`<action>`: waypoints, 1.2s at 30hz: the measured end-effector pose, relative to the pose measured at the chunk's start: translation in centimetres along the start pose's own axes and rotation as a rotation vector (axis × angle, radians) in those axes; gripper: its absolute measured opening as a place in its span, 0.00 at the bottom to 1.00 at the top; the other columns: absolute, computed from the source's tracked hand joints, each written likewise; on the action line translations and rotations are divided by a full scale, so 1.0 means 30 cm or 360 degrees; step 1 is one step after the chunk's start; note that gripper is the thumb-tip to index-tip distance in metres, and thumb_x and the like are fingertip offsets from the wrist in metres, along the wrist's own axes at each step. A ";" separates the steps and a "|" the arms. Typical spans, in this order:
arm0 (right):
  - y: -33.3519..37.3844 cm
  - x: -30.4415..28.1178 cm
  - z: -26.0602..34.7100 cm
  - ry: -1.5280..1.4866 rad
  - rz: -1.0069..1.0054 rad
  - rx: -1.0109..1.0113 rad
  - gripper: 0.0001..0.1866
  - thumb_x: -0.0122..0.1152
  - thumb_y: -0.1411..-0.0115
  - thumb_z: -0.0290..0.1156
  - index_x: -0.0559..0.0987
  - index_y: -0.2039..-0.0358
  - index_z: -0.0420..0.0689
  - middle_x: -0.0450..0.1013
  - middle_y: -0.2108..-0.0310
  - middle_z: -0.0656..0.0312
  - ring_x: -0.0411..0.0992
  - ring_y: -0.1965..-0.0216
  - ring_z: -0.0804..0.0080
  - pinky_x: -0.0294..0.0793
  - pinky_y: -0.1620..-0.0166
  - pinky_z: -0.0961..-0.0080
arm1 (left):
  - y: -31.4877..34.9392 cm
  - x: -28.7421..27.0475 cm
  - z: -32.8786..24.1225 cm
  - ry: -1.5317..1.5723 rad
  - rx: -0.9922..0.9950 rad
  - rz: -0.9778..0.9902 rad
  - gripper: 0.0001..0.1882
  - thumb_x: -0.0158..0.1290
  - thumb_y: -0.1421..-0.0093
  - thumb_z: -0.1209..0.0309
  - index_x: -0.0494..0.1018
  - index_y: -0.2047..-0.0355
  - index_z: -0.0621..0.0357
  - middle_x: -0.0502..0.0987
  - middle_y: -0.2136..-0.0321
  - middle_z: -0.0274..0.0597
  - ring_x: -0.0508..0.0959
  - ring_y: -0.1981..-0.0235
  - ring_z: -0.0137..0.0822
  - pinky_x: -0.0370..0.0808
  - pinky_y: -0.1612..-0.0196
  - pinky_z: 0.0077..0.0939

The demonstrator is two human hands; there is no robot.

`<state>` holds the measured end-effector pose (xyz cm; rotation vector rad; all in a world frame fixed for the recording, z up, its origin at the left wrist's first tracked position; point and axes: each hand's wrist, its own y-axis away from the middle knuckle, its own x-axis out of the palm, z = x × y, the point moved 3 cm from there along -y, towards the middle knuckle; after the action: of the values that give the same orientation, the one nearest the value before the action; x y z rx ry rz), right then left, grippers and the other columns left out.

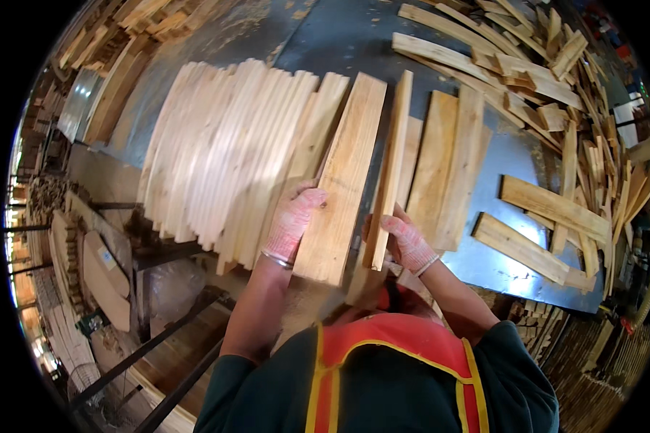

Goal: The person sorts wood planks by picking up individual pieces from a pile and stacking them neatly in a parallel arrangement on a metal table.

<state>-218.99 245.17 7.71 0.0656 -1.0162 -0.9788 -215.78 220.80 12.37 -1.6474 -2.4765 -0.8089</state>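
Nearest to us, below the lower end of the wide board [343, 180], we see a red apron [393, 343] with yellow edging over a dark shirt. The wide board itself is in our left hand [294, 224], which wears a pinkish-white glove and grasps it by its left edge near the lower end, the thumb on the face and the other fingers mostly hidden. Just to the right of the wide board, apart from it, our right hand [409, 242], gloved alike, grips a narrow board [391, 173] turned almost edge-on, near its lower end. Left of the wide board, we see a tight row of pale boards [224, 144] lined up side by side. To its right, past the narrow board, several flat boards [437, 159] lie overlapping on the shiny metal tabletop [477, 270], and farther right lie two separate boards [552, 209]. Beyond these, to the wide board's upper right, we find a jumbled heap of wood pieces [549, 79]; far to its upper left sit more stacked timbers [108, 43].
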 end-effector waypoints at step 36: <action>-0.122 -0.308 0.444 0.0849 -0.0577 -0.0185 0.33 0.74 0.44 0.35 0.73 0.40 0.36 0.81 0.53 0.53 0.78 0.56 0.67 0.79 0.49 0.70 | 0.244 0.192 0.238 -0.1134 -0.0087 -0.0237 0.15 0.61 0.38 0.73 0.79 0.50 0.61 0.83 0.62 0.37 0.80 0.63 0.26 0.78 0.60 0.23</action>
<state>-232.70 254.58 7.18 0.4047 -0.4604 -1.2608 -210.17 231.01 10.97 -2.0682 -3.0761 -0.3203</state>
